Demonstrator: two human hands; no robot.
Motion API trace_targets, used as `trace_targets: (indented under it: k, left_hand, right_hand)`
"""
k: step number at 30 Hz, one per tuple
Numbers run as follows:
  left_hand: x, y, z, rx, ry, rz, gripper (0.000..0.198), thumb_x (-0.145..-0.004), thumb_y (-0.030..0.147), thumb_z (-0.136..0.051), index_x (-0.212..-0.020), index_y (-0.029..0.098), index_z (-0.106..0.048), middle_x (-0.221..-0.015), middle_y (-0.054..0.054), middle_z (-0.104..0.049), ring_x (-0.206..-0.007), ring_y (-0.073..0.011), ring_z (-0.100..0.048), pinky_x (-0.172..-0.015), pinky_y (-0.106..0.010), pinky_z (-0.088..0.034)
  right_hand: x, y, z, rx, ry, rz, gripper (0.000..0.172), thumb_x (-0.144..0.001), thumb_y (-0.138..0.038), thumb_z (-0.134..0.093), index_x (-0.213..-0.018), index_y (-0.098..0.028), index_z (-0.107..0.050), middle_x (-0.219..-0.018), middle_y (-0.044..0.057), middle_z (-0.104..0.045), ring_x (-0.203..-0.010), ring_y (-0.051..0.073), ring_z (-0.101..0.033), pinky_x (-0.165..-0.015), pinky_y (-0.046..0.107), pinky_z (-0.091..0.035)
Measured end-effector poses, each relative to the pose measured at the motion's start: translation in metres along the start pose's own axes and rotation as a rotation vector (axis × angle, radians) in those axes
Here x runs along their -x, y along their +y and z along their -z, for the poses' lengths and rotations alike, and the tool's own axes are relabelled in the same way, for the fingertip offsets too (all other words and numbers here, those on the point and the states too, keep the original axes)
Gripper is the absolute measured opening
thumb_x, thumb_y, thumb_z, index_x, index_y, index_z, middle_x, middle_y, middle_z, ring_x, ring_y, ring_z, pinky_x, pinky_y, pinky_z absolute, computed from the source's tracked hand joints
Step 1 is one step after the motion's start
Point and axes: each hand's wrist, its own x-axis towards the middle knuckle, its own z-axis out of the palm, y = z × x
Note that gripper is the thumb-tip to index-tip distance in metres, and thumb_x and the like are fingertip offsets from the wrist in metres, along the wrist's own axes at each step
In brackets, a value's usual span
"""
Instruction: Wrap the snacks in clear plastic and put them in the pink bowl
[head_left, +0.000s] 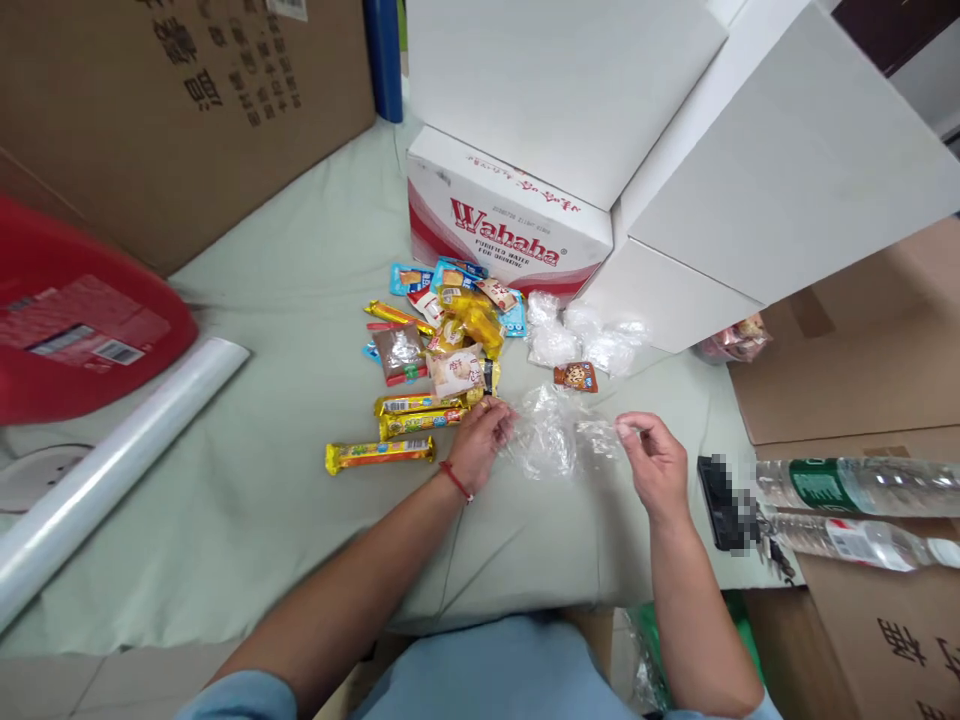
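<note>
Clear plastic film (547, 440): left hand (480, 440) pinches 9 o'clock edge, right hand (657, 460) 3 o'clock edge, likely to spread it.

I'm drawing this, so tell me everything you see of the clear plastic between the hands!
The clear plastic looks thin, see-through and crumpled, with shiny wrinkles. It makes a loose heap over the pale green cloth, narrowing toward the right. The left hand pinches one side, the right hand the other. I can't tell whether it's a bag or sheet.
</note>
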Motion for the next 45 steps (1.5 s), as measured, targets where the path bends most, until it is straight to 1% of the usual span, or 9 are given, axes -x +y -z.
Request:
trace_targets:
  k: [4,7,12,19,25,28,32,39,45]
  left_hand:
    - [0.009,0.009,-0.009,-0.013,-0.058,0.013,0.022,-0.064,0.027,-0.077,-0.069,0.019,-0.058,-0.105,-0.005,-0.072,-0.088,-0.0145,-0.065,-0.071,-0.024,-0.052]
    - [0.016,0.014,-0.017,0.055,-0.16,0.184,0.017,-0.067,0.028,-0.073,-0.075,0.02,-0.061,-0.123,-0.009,-0.07,-0.107,-0.0243,-0.067,-0.085,-0.037,-0.058]
    - [0.025,0.015,-0.025,0.023,-0.138,0.319,0.03,-0.08,0.036,-0.071,-0.066,0.02,-0.049,-0.102,-0.008,-0.074,-0.082,-0.0187,-0.071,-0.081,-0.04,-0.061]
    - [0.058,0.016,-0.029,-0.02,-0.05,0.274,0.045,-0.079,0.059,-0.076,-0.104,0.025,-0.06,-0.106,-0.004,-0.069,-0.093,-0.0214,-0.07,-0.086,-0.05,-0.062]
    - [0.109,0.003,0.001,-0.447,0.343,-0.154,0.048,-0.073,0.057,-0.082,-0.099,0.025,-0.057,-0.103,-0.002,-0.066,-0.098,-0.0187,-0.065,-0.076,-0.033,-0.06]
    - [0.131,-0.011,0.008,-0.731,0.201,-0.026,0.049,-0.076,0.069,-0.071,-0.078,0.021,-0.063,-0.076,-0.004,-0.066,-0.075,-0.021,-0.064,-0.062,-0.031,-0.053]
    - [0.122,-0.031,-0.015,-0.84,0.175,-0.096,0.04,-0.062,0.051,-0.086,-0.085,0.022,-0.07,-0.089,-0.006,-0.07,-0.081,-0.0232,-0.062,-0.069,-0.033,-0.051]
    - [0.077,-0.036,-0.031,-0.54,0.217,-0.068,0.031,-0.07,0.047,-0.069,-0.075,0.022,-0.051,-0.07,0.002,-0.061,-0.065,-0.0146,-0.058,-0.061,-0.026,-0.046]
    - [0.086,-0.036,-0.02,-0.561,0.233,-0.087,0.025,-0.074,0.04,-0.066,-0.076,0.023,-0.048,-0.064,0.008,-0.051,-0.047,-0.0082,-0.042,-0.048,-0.022,-0.031]
  right_hand:
    - [0.019,0.008,0.017,-0.175,0.207,-0.226,0.026,-0.091,-0.049,-0.068,-0.093,-0.023,-0.064,-0.081,0.0,-0.067,-0.079,0.018,-0.064,-0.072,0.032,-0.055]
    - [0.027,0.01,0.025,-0.314,0.283,-0.367,0.034,-0.087,-0.056,-0.07,-0.092,-0.024,-0.059,-0.08,-0.001,-0.065,-0.069,0.015,-0.062,-0.052,0.025,-0.05]
    - [0.038,0.023,0.032,-0.516,0.336,-0.579,0.047,-0.072,-0.058,-0.082,-0.086,-0.023,-0.054,-0.076,-0.004,-0.063,-0.048,0.008,-0.053,-0.038,0.019,-0.038]
    - [0.053,0.031,0.017,-0.69,0.313,-0.681,0.052,-0.064,-0.058,-0.087,-0.081,-0.022,-0.054,-0.07,-0.006,-0.062,-0.045,0.006,-0.052,-0.035,0.016,-0.034]
    - [0.065,0.025,-0.004,-0.827,0.381,-0.75,0.05,-0.064,-0.054,-0.087,-0.083,-0.023,-0.053,-0.075,-0.005,-0.065,-0.048,0.006,-0.054,-0.039,0.017,-0.039]
    - [0.073,0.018,-0.016,-0.902,0.379,-0.779,0.048,-0.063,-0.052,-0.088,-0.082,-0.023,-0.054,-0.08,-0.004,-0.067,-0.052,0.007,-0.057,-0.043,0.018,-0.044]
    - [0.084,0.002,-0.027,-0.954,0.325,-0.802,0.043,-0.067,-0.049,-0.087,-0.083,-0.023,-0.057,-0.085,-0.002,-0.069,-0.057,0.009,-0.06,-0.047,0.02,-0.05]
    - [0.12,0.022,0.001,-0.795,0.28,-0.757,0.038,-0.075,-0.054,-0.082,-0.086,-0.025,-0.061,-0.091,0.001,-0.071,-0.072,0.016,-0.067,-0.065,0.031,-0.061]
    - [0.127,0.053,0.066,-0.017,0.074,-0.493,0.049,-0.082,-0.06,-0.072,-0.112,-0.023,-0.067,-0.113,0.011,-0.067,-0.106,0.028,-0.065,-0.093,0.048,-0.057]
